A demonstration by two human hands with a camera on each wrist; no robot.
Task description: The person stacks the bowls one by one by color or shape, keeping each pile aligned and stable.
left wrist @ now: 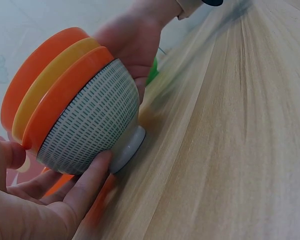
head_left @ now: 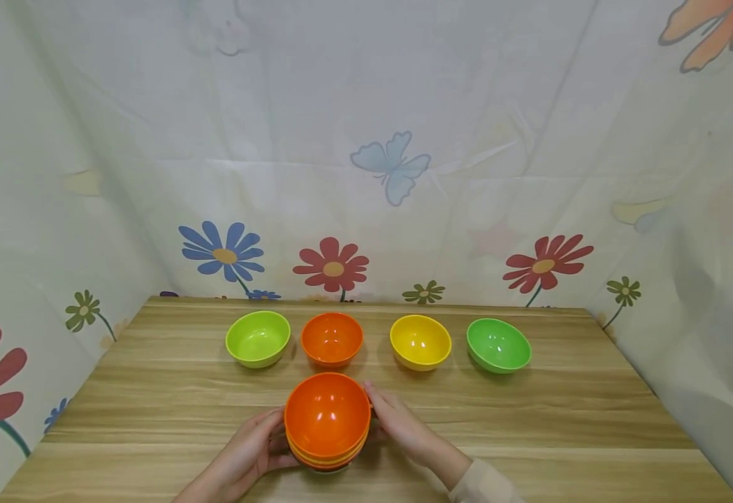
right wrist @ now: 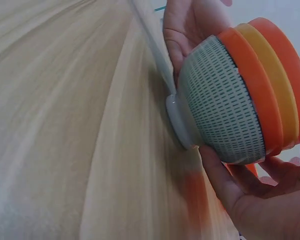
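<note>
A pale cloth printed with flowers and a butterfly [head_left: 297, 98] hangs behind a wood-grain surface [head_left: 567, 426]. Near its far edge, a lime-green bowl [head_left: 258, 340], an orange bowl [head_left: 332, 339], a yellow bowl [head_left: 421, 342] and a green bowl [head_left: 499, 346] stand apart in a row. In front of them, near the surface's front edge, the left hand [head_left: 254, 446] and right hand [head_left: 405, 425] grasp a nested bowl stack [head_left: 328, 416] from opposite sides, fingers curled about it. At the bottom is a bowl with green dashes on white [left wrist: 92, 120]; above come orange, yellow and orange rims. Whether its pale foot [left wrist: 129, 150] touches the surface is unclear.
</note>
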